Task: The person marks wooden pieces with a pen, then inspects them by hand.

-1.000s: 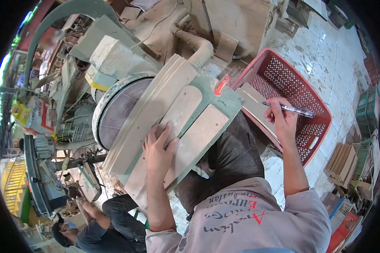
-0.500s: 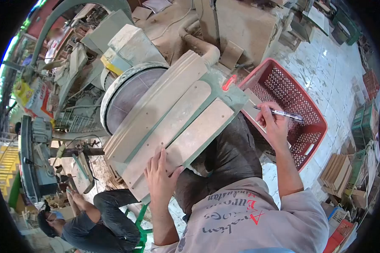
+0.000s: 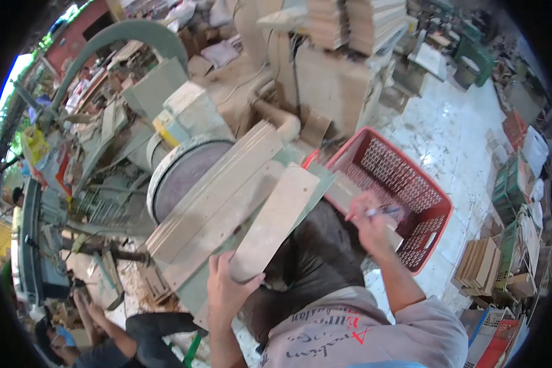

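Pale board lay slantwise over the green work surface, its near end by my lap, a small dark spot near its far end. My left hand grasped that near end, thumb on one side and fingers on the other; whether the end was raised off the surface, I could not tell. Step in hand, as I judged it: handling this one piece apart from its neighbours. Any shift of it called for a firm hold at the near end and clearance from the long boards beside it, which were partly layered along the disc. My right hand, away from the piece, gripped a pen over the near side of the red crate; blur hid which end was the tip. Bringing the pen to the wood would have required crossing back over the crate's edge, with the piece steadied. Beneath that hand, another board lay at the crate. Lower left, a co-worker sat with hands close together.
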A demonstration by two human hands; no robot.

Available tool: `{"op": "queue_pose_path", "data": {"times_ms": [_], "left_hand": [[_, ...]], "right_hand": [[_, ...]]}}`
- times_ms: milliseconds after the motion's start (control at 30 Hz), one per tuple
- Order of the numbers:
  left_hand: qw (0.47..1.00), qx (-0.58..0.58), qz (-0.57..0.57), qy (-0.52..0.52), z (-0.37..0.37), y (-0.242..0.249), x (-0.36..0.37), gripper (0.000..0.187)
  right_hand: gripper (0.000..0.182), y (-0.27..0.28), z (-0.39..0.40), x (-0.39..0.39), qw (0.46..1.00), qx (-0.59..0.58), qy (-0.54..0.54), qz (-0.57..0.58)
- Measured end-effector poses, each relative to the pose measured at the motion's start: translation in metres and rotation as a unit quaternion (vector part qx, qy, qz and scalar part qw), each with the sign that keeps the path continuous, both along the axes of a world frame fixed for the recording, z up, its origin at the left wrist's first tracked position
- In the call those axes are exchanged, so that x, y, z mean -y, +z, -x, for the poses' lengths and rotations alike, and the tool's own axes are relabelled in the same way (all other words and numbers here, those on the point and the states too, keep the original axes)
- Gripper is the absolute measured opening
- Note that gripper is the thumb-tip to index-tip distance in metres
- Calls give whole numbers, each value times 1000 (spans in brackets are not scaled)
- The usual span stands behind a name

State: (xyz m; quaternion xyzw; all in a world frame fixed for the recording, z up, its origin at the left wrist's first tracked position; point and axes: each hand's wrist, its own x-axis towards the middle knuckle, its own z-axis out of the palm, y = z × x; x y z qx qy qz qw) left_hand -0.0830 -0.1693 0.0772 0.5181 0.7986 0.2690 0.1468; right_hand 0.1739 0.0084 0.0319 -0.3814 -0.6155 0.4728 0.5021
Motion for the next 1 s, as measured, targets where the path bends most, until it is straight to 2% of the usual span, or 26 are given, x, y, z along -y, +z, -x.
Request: {"op": "queue_pose_path", "data": {"times_ms": [67, 100, 133, 167, 200, 267, 333, 400, 433, 467, 533, 600, 667, 733, 767, 800, 833, 867, 933, 1000], "left_hand": [[994, 65, -88, -8, 8, -10, 3, 77], [992, 68, -102, -19, 3, 0, -4, 77], [967, 208, -148, 14, -5, 18, -6, 77], [919, 344, -187, 45, -11, 31, -8, 77], [917, 345, -197, 37, -14, 35, -13, 77], [880, 339, -332, 19, -20, 45, -24, 77], [850, 365, -379, 5, -28, 57, -36, 76], [846, 362, -393, 11, -34, 64, -49, 72], [843, 360, -399, 7, -36, 69, -56, 72], [839, 376, -392, -12, -38, 73, -62, 74], [834, 391, -388, -32, -43, 82, -75, 76], [808, 419, -392, -137, -47, 90, -85, 85], [805, 412, -394, -164, -42, 81, -94, 87], [862, 303, -387, -127, -32, 73, -101, 75], [860, 302, -390, -130, -31, 68, -103, 75], [863, 324, -374, -104, -29, 60, -102, 65], [864, 345, -357, -77, -27, 50, -101, 56], [864, 344, -359, -78, -24, 35, -102, 56], [859, 401, -310, -66, -16, -3, -102, 38], [874, 387, -289, -57, -10, -34, -99, 33]], "right_hand": [[14, -9, 5, 5, 987, 18, 100, -128], [14, 2, 8, 17, 985, 42, 166, -18], [14, 12, 14, 30, 966, 64, 230, 95], [16, 4, 25, 42, 964, 54, 261, 18], [20, -3, 36, 50, 954, 45, 291, -60], [38, 22, 41, 67, 893, 136, 423, 73], [60, 15, 57, 82, 885, 149, 441, 2], [61, 22, 64, 94, 892, 155, 425, -7], [54, 8, 70, 99, 909, 125, 392, -65], [54, -5, 69, 99, 909, 126, 391, -71], [44, -8, 69, 96, 910, 195, 342, -127], [46, -9, 69, 87, 908, 202, 329, -160], [43, 7, 67, 68, 942, 130, 259, -170], [39, 34, 63, 39, 956, 110, 222, -157], [38, 51, 67, 24, 967, 24, 195, -162], [37, 71, 72, 8, 970, -63, 165, -165], [35, 93, 70, -8, 975, -67, 146, -155], [34, 114, 67, -25, 979, -70, 128, -145], [32, 126, 65, -74, 990, -57, 82, -101], [27, 162, 67, -110, 998, 40, -7, -48]]}}
